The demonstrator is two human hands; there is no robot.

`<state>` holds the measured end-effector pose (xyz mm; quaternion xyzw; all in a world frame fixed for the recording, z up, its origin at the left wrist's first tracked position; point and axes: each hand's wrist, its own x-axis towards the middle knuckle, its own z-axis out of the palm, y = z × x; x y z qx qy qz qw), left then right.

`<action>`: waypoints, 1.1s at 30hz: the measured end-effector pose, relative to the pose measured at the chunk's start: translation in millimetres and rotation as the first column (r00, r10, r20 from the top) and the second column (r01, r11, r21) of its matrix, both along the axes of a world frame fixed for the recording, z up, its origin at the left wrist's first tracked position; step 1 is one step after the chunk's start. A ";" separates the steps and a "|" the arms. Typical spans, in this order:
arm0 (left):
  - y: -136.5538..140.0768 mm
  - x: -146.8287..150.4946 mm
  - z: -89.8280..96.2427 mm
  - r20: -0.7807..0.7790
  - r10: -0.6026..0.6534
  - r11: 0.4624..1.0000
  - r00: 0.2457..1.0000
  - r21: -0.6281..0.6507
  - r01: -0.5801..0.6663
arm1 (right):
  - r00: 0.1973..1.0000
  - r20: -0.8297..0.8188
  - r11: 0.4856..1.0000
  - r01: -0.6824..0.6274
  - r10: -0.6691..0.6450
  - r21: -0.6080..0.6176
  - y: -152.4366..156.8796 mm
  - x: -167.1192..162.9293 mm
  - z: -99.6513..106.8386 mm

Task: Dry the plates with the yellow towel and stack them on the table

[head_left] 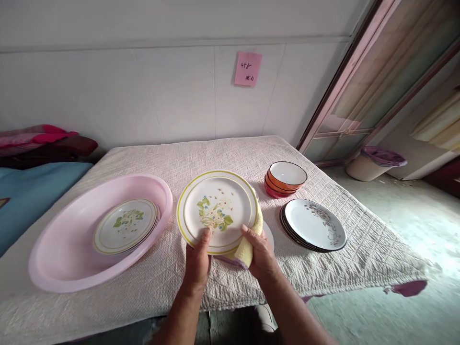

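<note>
A white plate (215, 191) with a yellow rim and a green floral print is held up in front of me, tilted toward my face. My left hand (198, 258) grips its lower left edge, thumb on the face and fingers hidden beneath. At the lower right, my right hand (260, 249) holds the same plate, with a yellow cloth (245, 252) bunched between palm and rim and reaching behind the plate. Partly covered behind that hand, another pale plate (269, 237) lies on the tabletop.
On the left, a pink basin (57, 239) contains stacked floral plates (125, 225). Orange and red bowls (287, 175) are stacked at the back right, near a pile of dark-rimmed plates (314, 223). A quilted cover (201, 153) drapes the table, which meets a white wall. A bin (370, 165) stands on the floor.
</note>
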<state>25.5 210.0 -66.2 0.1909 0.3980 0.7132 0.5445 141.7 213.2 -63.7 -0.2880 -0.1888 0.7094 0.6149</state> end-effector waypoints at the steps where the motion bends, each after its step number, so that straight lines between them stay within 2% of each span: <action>1: -0.3 0.4 -5.5 -0.018 -0.029 1.000 0.999 0.005 0.029 | 1.000 0.014 1.000 0.022 -0.021 -0.018 1.2 1.7 2.1; 5: 3.2 -15.3 -21.6 0.024 -0.220 0.975 0.975 0.040 0.219 | 0.991 0.099 0.993 0.101 -0.095 -0.062 7.5 20.2 5.3; 10: 10.0 -42.2 -9.8 0.064 -0.228 0.974 0.972 0.000 0.228 | 0.982 0.173 0.996 0.088 -0.081 -0.033 9.8 41.0 0.2; 13: 8.7 -43.3 1.5 0.004 -0.162 0.984 0.987 -0.072 0.162 | 0.981 0.194 0.999 0.033 -0.030 -0.012 9.2 42.3 -6.8; 16: 7.8 -34.5 8.6 -0.038 -0.018 0.999 0.999 -0.047 0.016 | 0.984 0.174 0.999 0.045 -0.044 -0.001 7.1 32.6 -14.8; 19: 7.8 -19.1 12.7 -0.004 0.090 0.995 0.996 -0.031 -0.090 | 0.995 0.094 0.999 0.047 -0.046 -0.002 1.8 12.4 -18.1; 22: 5.9 -2.7 10.6 0.056 0.121 0.991 0.991 -0.069 -0.117 | 0.999 0.012 0.999 0.031 -0.031 -0.022 -3.3 -7.1 -11.3; 25: 4.4 2.4 -0.1 0.082 0.028 0.997 0.996 -0.069 -0.022 | 0.997 0.026 0.995 0.073 -0.071 -0.072 -1.6 -8.3 1.5; 29: 9.5 -17.1 -12.2 0.044 -0.148 0.989 0.988 0.016 0.147 | 0.990 0.112 0.993 0.099 -0.091 -0.064 7.0 18.5 9.1; 33: 12.0 -43.4 -6.4 -0.055 -0.153 0.988 0.987 -0.007 0.153 | 0.986 0.164 0.998 0.033 -0.025 -0.048 8.6 39.4 2.2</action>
